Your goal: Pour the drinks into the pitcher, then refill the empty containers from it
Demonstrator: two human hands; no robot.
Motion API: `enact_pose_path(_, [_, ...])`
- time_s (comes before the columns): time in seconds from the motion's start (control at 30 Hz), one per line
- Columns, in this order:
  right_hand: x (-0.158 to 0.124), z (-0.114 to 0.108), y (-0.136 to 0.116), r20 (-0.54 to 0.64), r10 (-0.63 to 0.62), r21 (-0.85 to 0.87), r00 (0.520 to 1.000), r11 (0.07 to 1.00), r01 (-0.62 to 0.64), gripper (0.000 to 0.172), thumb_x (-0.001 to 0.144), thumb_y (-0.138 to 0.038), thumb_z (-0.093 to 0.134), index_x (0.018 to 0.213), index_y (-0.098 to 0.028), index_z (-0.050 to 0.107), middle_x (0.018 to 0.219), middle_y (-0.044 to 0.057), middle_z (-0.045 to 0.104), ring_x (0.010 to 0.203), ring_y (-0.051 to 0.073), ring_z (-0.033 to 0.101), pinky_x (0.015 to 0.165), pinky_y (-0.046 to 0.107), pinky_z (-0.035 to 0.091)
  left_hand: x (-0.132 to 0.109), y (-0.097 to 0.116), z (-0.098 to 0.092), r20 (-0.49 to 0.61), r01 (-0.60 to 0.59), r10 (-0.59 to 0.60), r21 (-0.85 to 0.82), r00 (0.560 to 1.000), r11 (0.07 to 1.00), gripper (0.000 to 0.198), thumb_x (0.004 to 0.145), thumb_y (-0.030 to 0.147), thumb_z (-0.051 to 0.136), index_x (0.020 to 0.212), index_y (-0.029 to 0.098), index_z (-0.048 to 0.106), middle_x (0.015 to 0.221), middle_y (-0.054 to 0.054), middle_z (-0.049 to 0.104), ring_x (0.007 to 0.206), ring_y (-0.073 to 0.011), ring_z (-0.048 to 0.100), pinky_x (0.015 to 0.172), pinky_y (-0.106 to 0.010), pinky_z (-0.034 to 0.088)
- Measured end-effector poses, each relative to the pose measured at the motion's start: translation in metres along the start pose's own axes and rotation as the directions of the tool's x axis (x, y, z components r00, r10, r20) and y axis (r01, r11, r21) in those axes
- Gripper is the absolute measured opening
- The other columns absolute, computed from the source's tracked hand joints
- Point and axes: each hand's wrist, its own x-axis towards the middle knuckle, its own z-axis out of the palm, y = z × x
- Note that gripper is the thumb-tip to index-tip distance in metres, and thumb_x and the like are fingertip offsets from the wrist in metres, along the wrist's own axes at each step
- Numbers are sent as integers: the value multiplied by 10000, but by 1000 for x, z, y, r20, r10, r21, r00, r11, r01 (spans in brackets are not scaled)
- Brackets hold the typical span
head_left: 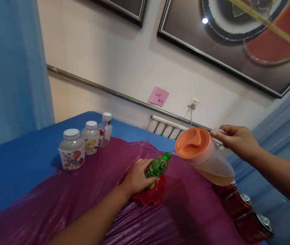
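My left hand [138,175] is wrapped round a green plastic bottle [158,166], which leans to the right with its mouth uncapped. Under the bottle lies a red scalloped dish [148,198]. By its handle, my right hand [238,139] holds a clear pitcher [211,163] with an orange lid [193,143]. The pitcher is tipped to the left and has a pale brown liquid in it. A thin stream runs from its spout to the bottle's mouth. How full the bottle is, I cannot tell.
On the left stand two white-capped jars [71,149] [91,137] and a clear bottle [106,129]. Several red cans [253,226] line the right edge. Purple plastic sheeting [89,197] covers part of the blue table [4,170]. Behind are a radiator [165,127] and a wall socket [193,103].
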Motion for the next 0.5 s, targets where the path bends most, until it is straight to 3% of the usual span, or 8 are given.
enact_pose_path(0.3, [1, -1, 1, -9, 28, 27, 1000, 999, -27, 722, 504, -886, 783, 566, -184, 623, 536, -25, 440, 543, 117, 368, 501, 270, 283, 0, 2, -2, 12, -2, 2, -7, 1000, 1000, 561, 675, 345, 929, 1181, 247, 706, 1155, -38, 763, 1037, -281, 644, 934, -398, 475])
enact_pose_path(0.5, [-3, -1, -2, -20, -37, 6, 999, 999, 37, 638, 641, -865, 740, 553, -246, 614, 523, 2, 460, 539, 147, 365, 498, 304, 289, 0, 4, -3, 15, 6, -6, -12, 1000, 1000, 585, 672, 350, 928, 1200, 239, 703, 1161, -45, 764, 1039, -285, 642, 940, -408, 480])
